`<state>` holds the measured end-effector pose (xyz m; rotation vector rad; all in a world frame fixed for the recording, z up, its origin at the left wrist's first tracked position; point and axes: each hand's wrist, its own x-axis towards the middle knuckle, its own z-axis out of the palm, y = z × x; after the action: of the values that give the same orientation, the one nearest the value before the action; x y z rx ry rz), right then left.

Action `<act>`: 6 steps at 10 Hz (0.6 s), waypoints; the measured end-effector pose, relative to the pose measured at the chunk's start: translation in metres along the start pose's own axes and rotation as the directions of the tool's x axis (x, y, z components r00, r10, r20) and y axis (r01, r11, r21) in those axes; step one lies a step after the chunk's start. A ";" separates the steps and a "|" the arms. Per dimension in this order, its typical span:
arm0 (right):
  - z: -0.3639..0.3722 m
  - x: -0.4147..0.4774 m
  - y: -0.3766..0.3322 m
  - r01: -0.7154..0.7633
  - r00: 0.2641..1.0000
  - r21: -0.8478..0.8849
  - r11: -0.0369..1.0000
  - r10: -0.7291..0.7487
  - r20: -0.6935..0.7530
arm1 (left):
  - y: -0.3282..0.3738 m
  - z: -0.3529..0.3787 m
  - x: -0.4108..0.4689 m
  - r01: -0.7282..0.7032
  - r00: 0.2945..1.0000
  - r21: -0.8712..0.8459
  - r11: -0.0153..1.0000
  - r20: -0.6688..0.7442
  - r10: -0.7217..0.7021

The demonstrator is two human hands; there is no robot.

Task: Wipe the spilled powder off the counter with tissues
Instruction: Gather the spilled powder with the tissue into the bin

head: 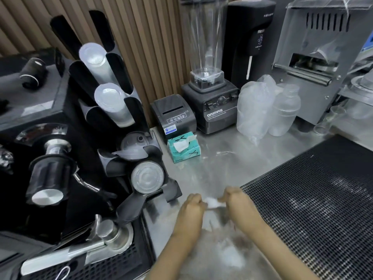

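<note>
Wiping tissue (pixel 212 203): a small white crumpled wad, held just above the near part of the table, between the two hands; blur hides its exact shape.
Left grip (pixel 191 206): the person's bare left hand, fingers curled into a loose fist and clamped on the left end of the tissue.
Right grip (pixel 236 200): the bare right hand, fingers curled and clamped on the right end of the tissue, close to the left grip with only the wad between them.
Powder (pixel 230 257): a pale whitish smear on the steel between the forearms, with fainter streaks further back.
Table (pixel 232 158): brushed steel, dull and streaked.
Tissue box (pixel 183 147): teal, standing at the back left of the table with one white sheet poking from its slot, well apart from the hands.
Black mesh mat (pixel 323 199): lies along the right, its corner just beside the right grip.
Receipt printer (pixel 173 114): black, directly behind the tissue box.
Blender (pixel 210 106): grey base with a clear jug, right of the printer.
Bagged plastic cups (pixel 254 110): right of the blender, touching a clear shaker bottle (pixel 284 112).
Cup dispenser (pixel 113 98): black rack of tubes with cups and lids, left of the tissue box.
</note>
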<state>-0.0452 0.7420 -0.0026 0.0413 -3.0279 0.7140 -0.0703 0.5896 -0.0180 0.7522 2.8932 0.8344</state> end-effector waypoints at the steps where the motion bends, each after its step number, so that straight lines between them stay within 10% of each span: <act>1: 0.001 0.051 0.013 -0.050 0.995 0.024 0.998 0.052 -0.085 | 0.011 -0.001 0.049 0.134 0.985 -0.095 0.986 -0.100 -0.143; 3: 0.008 0.045 0.022 -0.100 0.995 -0.109 0.989 0.101 0.002 | 0.009 0.016 0.054 0.187 0.982 -0.021 0.982 -0.035 -0.188; 5: 0.032 -0.030 0.026 -0.054 0.997 -0.131 0.990 0.047 -0.057 | -0.003 0.027 -0.017 -0.106 0.993 0.136 0.985 0.063 0.098; 6: 0.025 -0.059 0.002 -0.138 0.981 0.093 0.986 0.123 0.151 | -0.007 0.008 -0.045 0.019 0.989 0.025 1.000 0.148 -0.022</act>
<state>0.0127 0.7336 -0.0280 -0.1090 -3.1521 0.9169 -0.0321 0.5673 -0.0329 0.7507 2.7793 0.7112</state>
